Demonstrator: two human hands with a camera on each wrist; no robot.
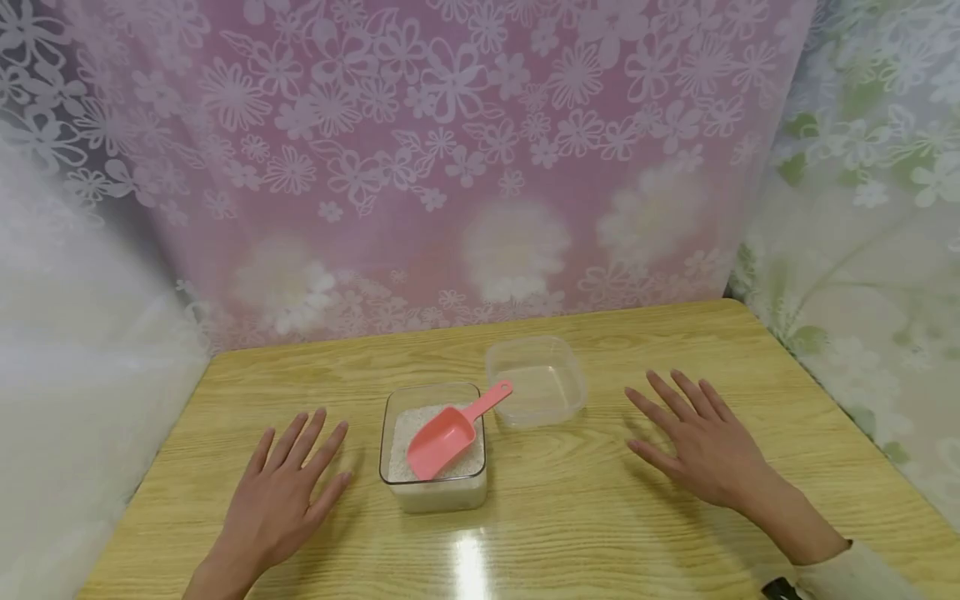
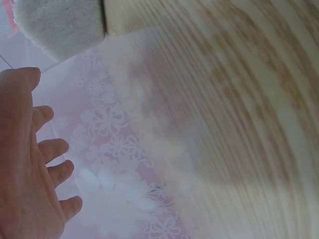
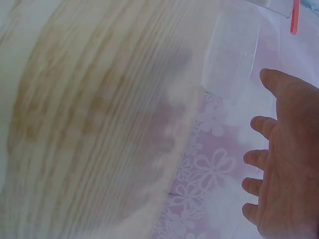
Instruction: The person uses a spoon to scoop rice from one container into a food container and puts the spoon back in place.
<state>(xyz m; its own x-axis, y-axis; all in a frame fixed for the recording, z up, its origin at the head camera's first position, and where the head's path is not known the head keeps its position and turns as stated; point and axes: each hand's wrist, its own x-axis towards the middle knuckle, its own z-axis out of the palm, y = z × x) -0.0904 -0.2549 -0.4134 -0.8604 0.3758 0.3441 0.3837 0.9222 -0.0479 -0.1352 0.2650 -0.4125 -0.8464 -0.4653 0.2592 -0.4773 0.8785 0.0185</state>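
A clear square container (image 1: 438, 495) holds white grain that looks like rice (image 1: 408, 425). On the grain lies a pink scoop (image 1: 442, 442), its handle sticking out over the rim toward the back right. Behind and to the right stands a clear, shallow plastic box (image 1: 536, 387) with nothing visible inside. My left hand (image 1: 281, 496) is spread to the left of the grain container, apart from it. To the right of the plastic box, my right hand (image 1: 705, 446) is also spread and holds nothing. Both wrist views show the fingers extended above the table.
The wood-patterned table (image 1: 570, 533) carries both containers near its middle. A pink flowered curtain (image 1: 450, 167) hangs along the back edge, with pale flowered cloth (image 1: 862, 275) at the right and whitish cloth (image 1: 82, 333) at the left.
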